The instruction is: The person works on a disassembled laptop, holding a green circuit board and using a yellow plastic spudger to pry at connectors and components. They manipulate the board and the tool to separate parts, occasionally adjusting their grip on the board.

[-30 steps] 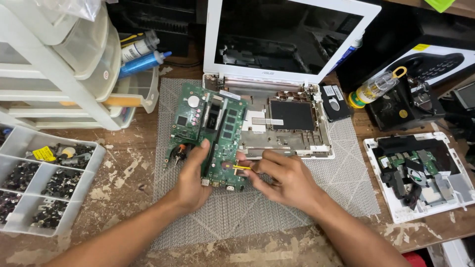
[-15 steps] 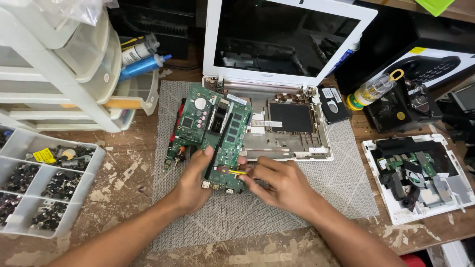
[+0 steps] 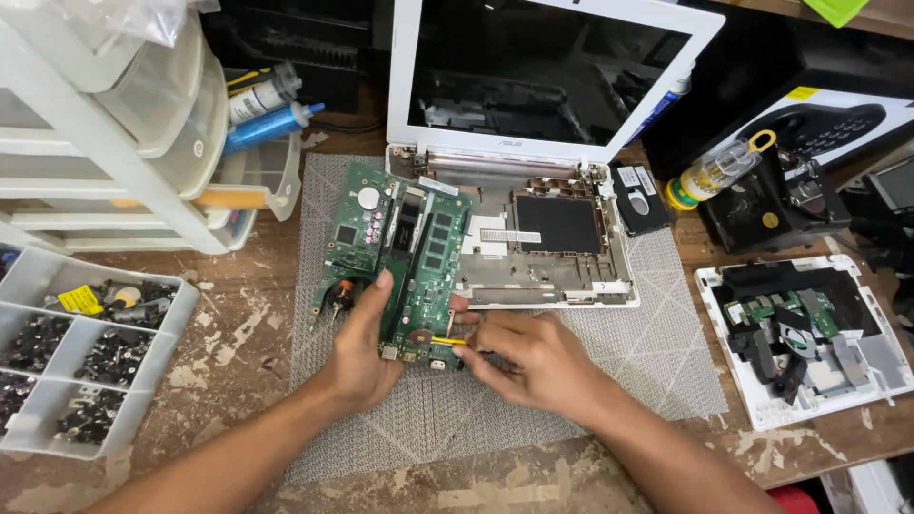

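Green circuit board [image 3: 400, 257] pinched in left grip [image 3: 365, 343]; right grip [image 3: 519, 357] pinches yellow tool [image 3: 444, 340], apparently touching board's lower edge.

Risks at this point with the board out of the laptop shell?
1. The left hand holds the green circuit board bare-handed at its edge; fingers near components might smudge or stress them.
2. The right hand presses a yellow-tipped tool at the board's lower corner; a slip could scratch traces.
3. The board overhangs the open laptop base and might knock it.
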